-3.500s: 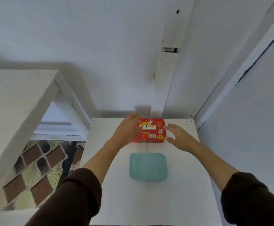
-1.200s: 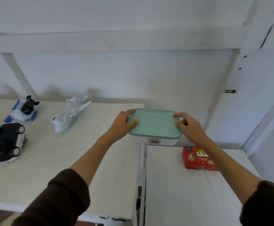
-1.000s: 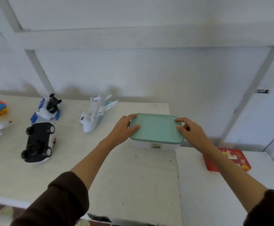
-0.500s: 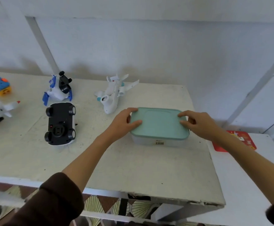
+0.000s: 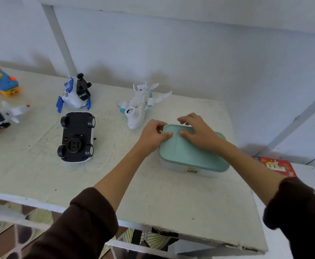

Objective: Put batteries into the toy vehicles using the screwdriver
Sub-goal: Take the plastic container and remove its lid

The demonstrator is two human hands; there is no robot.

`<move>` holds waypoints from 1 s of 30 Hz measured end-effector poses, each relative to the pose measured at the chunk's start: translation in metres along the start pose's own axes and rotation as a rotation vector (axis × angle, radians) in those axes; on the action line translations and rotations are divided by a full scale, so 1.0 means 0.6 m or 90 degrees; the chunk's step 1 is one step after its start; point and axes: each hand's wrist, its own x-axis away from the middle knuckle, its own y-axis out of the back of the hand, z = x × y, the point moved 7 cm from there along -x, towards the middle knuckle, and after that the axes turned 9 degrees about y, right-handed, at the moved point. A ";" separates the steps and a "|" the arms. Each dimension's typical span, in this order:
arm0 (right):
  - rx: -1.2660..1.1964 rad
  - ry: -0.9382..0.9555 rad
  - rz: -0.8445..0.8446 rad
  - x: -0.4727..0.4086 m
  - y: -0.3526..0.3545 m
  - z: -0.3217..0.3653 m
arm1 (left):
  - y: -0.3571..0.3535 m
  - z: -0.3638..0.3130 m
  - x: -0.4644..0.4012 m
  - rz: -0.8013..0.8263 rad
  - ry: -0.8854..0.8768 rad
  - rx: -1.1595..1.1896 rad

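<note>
A clear plastic box with a green lid [image 5: 192, 156] stands on the right part of the white table [image 5: 40, 165]. My left hand [image 5: 153, 134] grips the lid's far left corner, thumb on top. My right hand [image 5: 197, 131] lies on the lid's far edge, fingers curled over it. To the left lie several toy vehicles: a black car [image 5: 77, 136] on its back, a white plane [image 5: 140, 105], a blue and white toy [image 5: 75, 95], an orange and blue toy [image 5: 0, 80], and a white and black plane [image 5: 2, 116]. No screwdriver or batteries are visible.
A red printed box [image 5: 278, 165] lies on a lower white table to the right. The wall runs close behind the toys. The table's front edge is chipped, with patterned floor below.
The box came from the small table to the big table and now rests there. My right hand shifted from the lid's right side to its far left edge, beside my left hand.
</note>
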 end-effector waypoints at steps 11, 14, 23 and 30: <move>-0.034 -0.029 0.022 -0.019 -0.014 -0.012 | 0.002 -0.006 0.005 -0.069 -0.058 0.045; -0.040 -0.035 -0.017 -0.018 -0.011 -0.012 | 0.009 0.003 0.015 -0.043 -0.048 0.094; -0.124 -0.079 0.010 -0.027 -0.002 -0.011 | 0.016 0.022 0.039 0.069 -0.009 0.186; -0.298 -0.074 -0.029 -0.022 0.028 -0.005 | 0.013 0.035 0.034 0.068 -0.010 0.166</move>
